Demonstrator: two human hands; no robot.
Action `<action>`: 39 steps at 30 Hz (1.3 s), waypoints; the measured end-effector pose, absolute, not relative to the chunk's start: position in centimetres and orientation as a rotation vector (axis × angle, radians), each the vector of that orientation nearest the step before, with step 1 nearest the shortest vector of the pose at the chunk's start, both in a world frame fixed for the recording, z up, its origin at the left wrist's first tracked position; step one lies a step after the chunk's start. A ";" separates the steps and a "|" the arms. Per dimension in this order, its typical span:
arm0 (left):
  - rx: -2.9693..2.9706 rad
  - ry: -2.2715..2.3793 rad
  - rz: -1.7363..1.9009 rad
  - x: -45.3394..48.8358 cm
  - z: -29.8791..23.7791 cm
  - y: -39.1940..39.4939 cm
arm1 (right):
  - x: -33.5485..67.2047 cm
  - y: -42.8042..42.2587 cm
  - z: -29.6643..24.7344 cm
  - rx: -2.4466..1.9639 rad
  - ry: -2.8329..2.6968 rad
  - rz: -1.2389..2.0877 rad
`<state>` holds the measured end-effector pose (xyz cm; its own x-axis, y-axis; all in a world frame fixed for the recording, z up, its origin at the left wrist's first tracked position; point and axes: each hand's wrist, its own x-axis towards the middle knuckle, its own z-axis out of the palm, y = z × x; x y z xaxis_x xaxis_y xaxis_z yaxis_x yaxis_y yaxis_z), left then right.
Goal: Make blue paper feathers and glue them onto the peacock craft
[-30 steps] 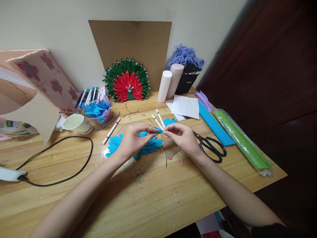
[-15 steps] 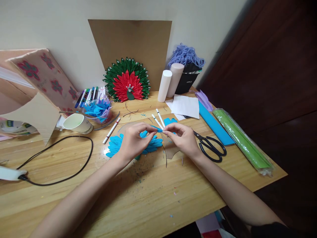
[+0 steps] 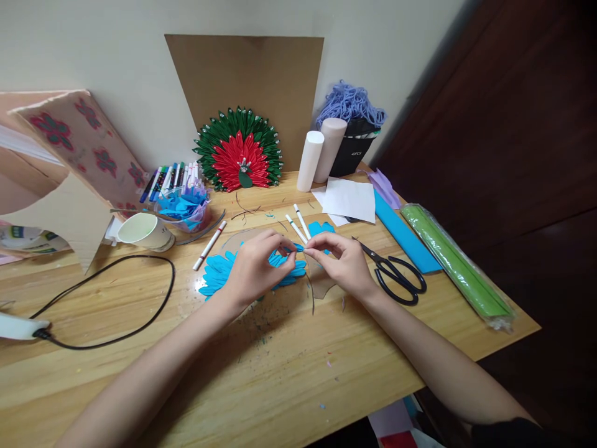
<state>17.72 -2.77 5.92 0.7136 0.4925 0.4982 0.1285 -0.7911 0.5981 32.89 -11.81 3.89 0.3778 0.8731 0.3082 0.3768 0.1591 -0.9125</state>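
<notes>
Between my two hands is a small blue crepe paper petal [image 3: 300, 247], pinched at both ends by the fingertips. My left hand [image 3: 261, 264] is closed on its left end. On the right end, my right hand [image 3: 342, 261] is closed too, thumb against forefinger. Below my left hand lies a fan of blue paper petals [image 3: 217, 274], partly hidden by the hand. A few more blue paper pieces [image 3: 321, 229] rest just beyond my right hand. Black-handled scissors [image 3: 401, 277] lie to the right of that hand.
White markers [image 3: 209, 246] lie on the wooden table. A paper cup [image 3: 146, 232], a tub of blue scraps [image 3: 184, 211] and a black cable [image 3: 172, 292] are on the left. A red-and-green paper peacock [image 3: 242, 155] stands behind. Wrapped green paper [image 3: 454, 264] lies right.
My left fingers have shifted slightly along the petal and bent into a rounder pinch. My right hand stays nearly in place, still pinching its end.
</notes>
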 end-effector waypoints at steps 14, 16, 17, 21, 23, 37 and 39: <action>2.441 0.458 0.991 17.7 6.0 -2.5 | 33.0 -11.9 4.1 -1.443 -1.193 0.542; 2.432 0.491 1.008 17.6 6.2 -2.3 | 33.1 -11.9 4.1 -1.443 -1.184 0.546; 2.418 0.519 1.019 17.5 6.3 -2.1 | 33.2 -11.9 4.1 -1.443 -1.173 0.544; 2.283 0.596 1.035 17.0 6.9 -1.7 | 33.7 -11.7 3.9 -1.457 -1.117 0.546; 2.218 0.589 0.999 16.8 7.0 -1.8 | 33.9 -11.5 3.8 -1.464 -1.109 0.563; 2.186 0.494 0.802 17.2 6.3 -2.2 | 33.3 -11.6 3.8 -1.446 -1.155 0.635; 2.223 0.513 0.828 17.3 6.4 -2.4 | 33.2 -11.6 3.8 -1.453 -1.155 0.639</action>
<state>17.33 -2.41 6.39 0.7173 0.5631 0.4105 0.1160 -0.6774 0.7264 33.18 -11.61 3.82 0.3752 0.9027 0.2106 0.3009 0.0962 -0.9488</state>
